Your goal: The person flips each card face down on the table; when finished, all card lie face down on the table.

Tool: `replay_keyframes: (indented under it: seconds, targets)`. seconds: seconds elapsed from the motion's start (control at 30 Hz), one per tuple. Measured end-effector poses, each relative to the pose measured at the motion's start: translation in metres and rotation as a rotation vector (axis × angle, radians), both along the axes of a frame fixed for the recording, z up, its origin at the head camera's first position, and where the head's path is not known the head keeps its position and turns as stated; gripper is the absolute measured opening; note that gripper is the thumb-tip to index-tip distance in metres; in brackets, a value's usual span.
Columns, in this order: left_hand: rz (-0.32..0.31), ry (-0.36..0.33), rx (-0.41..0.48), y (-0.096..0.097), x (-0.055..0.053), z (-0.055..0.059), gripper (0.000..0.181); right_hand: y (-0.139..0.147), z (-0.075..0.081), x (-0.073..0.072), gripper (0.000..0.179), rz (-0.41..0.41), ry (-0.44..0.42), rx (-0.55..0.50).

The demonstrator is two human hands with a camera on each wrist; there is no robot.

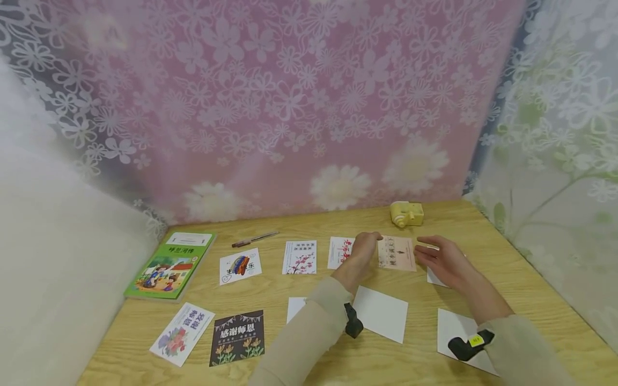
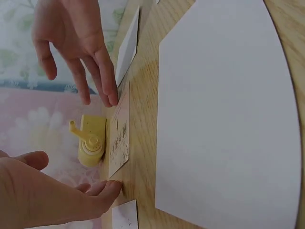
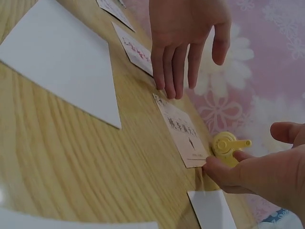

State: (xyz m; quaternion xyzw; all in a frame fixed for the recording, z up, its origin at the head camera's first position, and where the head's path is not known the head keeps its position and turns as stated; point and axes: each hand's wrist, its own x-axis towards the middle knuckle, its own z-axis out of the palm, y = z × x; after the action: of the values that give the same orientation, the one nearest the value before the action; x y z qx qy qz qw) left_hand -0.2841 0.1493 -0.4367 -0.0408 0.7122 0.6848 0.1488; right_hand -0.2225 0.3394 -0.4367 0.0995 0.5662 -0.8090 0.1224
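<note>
The work surface is a light wood-grain table (image 1: 275,293). A pink backdrop (image 1: 299,128) stands along its rear edge, printed with white flowers (image 1: 228,42) above and large pale daisies (image 1: 340,186) below. A whitish left panel (image 1: 58,241) and a pale right panel (image 1: 569,150), the latter bearing green leaves (image 1: 499,212), flank the table. Lighting is soft and diffuse across the surface.

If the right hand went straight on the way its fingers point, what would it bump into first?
Most likely the peach-coloured card on the table: the right hand has its fingers aimed at that card's edge. Whether they already touch is hard to tell.
</note>
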Motion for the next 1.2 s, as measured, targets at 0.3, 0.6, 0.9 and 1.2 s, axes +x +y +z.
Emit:
replay_keyframes:
  seconds: [0.3,0.6,0.9,1.2]
  targets:
    - [0.062,-0.036,0.012,0.002,0.002,-0.003,0.053,-0.012,0.002,-0.004,0.064,-0.032,-0.038,0.024]
    - [0.068,-0.029,0.101,-0.002,0.007,0.000,0.028,-0.011,0.003,-0.002,0.038,-0.121,-0.054,0.001]
    - [0.081,0.059,0.099,-0.007,0.005,0.002,0.035,-0.016,0.008,-0.002,0.039,-0.149,0.074,-0.044]
    - [0.071,0.128,0.184,-0.017,0.009,0.001,0.034,-0.021,0.009,0.003,0.032,-0.202,0.184,-0.116]
